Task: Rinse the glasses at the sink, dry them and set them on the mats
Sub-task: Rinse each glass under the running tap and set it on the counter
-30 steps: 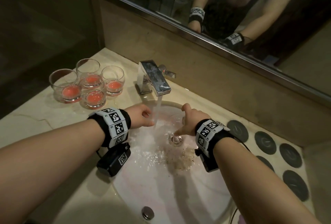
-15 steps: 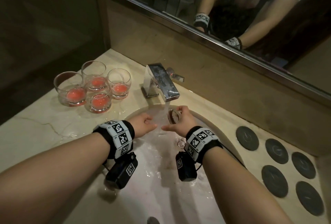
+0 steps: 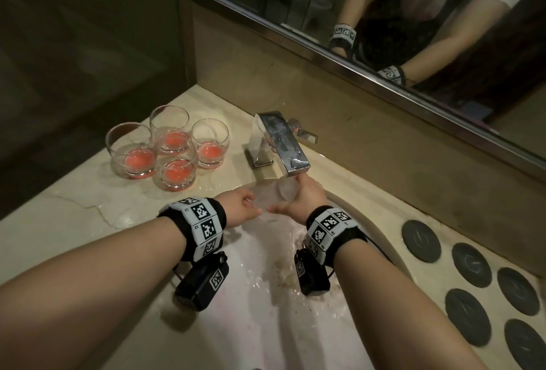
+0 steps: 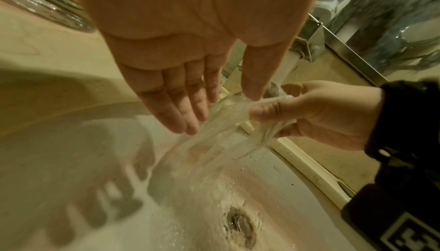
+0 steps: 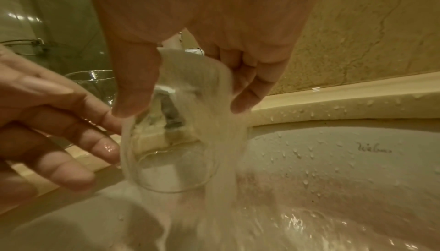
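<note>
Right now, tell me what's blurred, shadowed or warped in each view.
Head view: dim, warm light; mirror edge bows from wide-angle. Left wrist view: the left hand casts a finger shadow on the sink; water streaks. Right wrist view: water smears over the glass; the right hand looms soft.

Black wristbands (image 3: 193,225) with white square-code tags; black cameras (image 3: 202,285) hang beneath.

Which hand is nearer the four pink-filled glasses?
Left. The left hand is over the sink's near-left side, next to the pink glasses; the right hand holds the rinsed glass under the faucet, farther away.
</note>
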A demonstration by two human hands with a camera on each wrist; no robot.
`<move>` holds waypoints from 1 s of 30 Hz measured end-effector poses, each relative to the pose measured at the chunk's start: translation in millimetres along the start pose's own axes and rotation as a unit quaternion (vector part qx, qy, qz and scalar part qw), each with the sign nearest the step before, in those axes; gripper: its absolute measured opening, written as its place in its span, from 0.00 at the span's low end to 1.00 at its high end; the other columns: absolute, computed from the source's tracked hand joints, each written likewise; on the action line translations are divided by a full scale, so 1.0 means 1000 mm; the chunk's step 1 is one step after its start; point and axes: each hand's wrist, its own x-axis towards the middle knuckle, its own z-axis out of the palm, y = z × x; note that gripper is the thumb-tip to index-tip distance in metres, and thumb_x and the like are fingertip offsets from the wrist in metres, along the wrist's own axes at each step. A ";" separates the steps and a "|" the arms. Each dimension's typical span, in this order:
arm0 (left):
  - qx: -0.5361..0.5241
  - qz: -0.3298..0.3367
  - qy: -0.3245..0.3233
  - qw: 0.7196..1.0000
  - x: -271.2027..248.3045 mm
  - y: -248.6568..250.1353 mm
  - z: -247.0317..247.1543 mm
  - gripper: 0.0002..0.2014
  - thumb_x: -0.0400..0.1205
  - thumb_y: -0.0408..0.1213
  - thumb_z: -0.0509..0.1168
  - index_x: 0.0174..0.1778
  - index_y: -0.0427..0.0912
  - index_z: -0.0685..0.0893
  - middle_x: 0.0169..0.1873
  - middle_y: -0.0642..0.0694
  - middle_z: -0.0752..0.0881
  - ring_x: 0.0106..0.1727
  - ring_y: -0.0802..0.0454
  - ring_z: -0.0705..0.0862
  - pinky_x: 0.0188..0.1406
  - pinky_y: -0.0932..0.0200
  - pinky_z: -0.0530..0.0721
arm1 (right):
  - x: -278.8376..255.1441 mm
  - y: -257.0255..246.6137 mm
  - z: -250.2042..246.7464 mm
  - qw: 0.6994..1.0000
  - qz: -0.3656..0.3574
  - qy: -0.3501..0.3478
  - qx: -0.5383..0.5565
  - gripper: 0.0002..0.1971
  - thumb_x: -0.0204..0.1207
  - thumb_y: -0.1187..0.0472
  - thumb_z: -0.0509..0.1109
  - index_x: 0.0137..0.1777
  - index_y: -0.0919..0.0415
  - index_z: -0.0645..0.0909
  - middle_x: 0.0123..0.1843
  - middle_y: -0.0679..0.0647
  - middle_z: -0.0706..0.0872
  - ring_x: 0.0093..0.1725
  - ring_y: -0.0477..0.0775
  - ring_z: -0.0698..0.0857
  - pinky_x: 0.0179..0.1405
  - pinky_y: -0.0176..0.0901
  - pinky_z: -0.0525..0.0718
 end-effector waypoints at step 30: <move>-0.225 0.039 0.026 0.973 0.014 0.008 0.007 0.02 0.82 0.28 0.63 0.47 0.34 0.78 0.34 0.46 0.84 0.24 0.64 0.81 0.23 0.72 0.77 | -0.006 0.018 -0.005 0.905 0.077 -0.131 0.398 0.26 0.77 0.64 0.71 0.70 0.54 0.65 0.47 0.62 0.80 0.27 0.51 0.78 0.24 0.39 0.79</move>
